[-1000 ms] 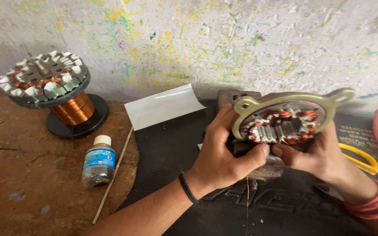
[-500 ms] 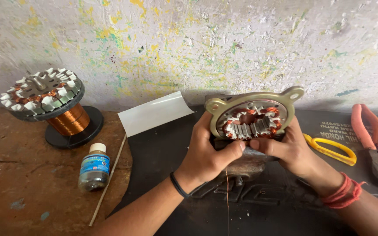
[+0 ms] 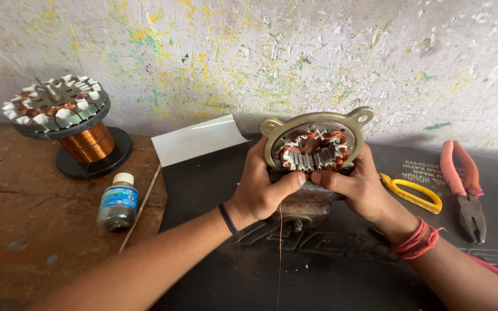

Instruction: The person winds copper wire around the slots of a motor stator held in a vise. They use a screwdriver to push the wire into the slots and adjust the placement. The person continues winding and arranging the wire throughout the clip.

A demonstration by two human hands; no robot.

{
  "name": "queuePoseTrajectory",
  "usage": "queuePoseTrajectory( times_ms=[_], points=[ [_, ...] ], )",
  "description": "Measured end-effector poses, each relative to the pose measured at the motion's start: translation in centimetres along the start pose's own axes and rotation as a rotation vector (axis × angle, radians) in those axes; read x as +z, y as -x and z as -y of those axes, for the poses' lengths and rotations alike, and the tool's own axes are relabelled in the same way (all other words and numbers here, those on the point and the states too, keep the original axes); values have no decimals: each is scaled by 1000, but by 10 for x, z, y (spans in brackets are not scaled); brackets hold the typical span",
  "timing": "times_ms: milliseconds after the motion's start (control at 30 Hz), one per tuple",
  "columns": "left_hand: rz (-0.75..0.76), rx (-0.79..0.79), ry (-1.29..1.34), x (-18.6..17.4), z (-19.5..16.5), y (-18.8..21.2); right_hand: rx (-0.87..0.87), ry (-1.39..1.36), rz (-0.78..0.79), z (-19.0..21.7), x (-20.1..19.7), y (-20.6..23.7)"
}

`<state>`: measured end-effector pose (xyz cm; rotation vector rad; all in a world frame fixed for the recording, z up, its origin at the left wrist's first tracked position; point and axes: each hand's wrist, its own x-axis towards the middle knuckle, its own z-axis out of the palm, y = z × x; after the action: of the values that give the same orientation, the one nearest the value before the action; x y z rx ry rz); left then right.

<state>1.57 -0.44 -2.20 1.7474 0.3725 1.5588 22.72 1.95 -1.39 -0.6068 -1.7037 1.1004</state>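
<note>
Head view: both hands are gripping the stator (image 3: 317, 151) upright at mat centre, left hand (image 3: 263, 187) bracing its rim, right hand (image 3: 355, 185) pinching at the windings, likely steadying it while wire (image 3: 279, 253) is hanging down.

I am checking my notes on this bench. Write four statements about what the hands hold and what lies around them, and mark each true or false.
1. Both the left hand and the right hand grip the stator. True.
2. The pliers lie left of the hands. False: they lie to the right.
3. The small bottle stands upright. True.
4. The copper wire spool is bare on top. False: a second stator sits on it.
</note>
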Motion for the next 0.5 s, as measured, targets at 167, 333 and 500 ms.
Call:
queuePoseTrajectory(
  times_ms=[167, 333, 500],
  points=[
    [-19, -48, -7, 1, -3, 5, -20, 50, 3, 1, -1, 3],
    [7, -93, 9, -1, -13, 3, -17, 49, 16, -1, -2, 4],
    [48, -121, 84, -4, -20, 3, -69, 91, 20, 2, -1, 3]
  ],
)
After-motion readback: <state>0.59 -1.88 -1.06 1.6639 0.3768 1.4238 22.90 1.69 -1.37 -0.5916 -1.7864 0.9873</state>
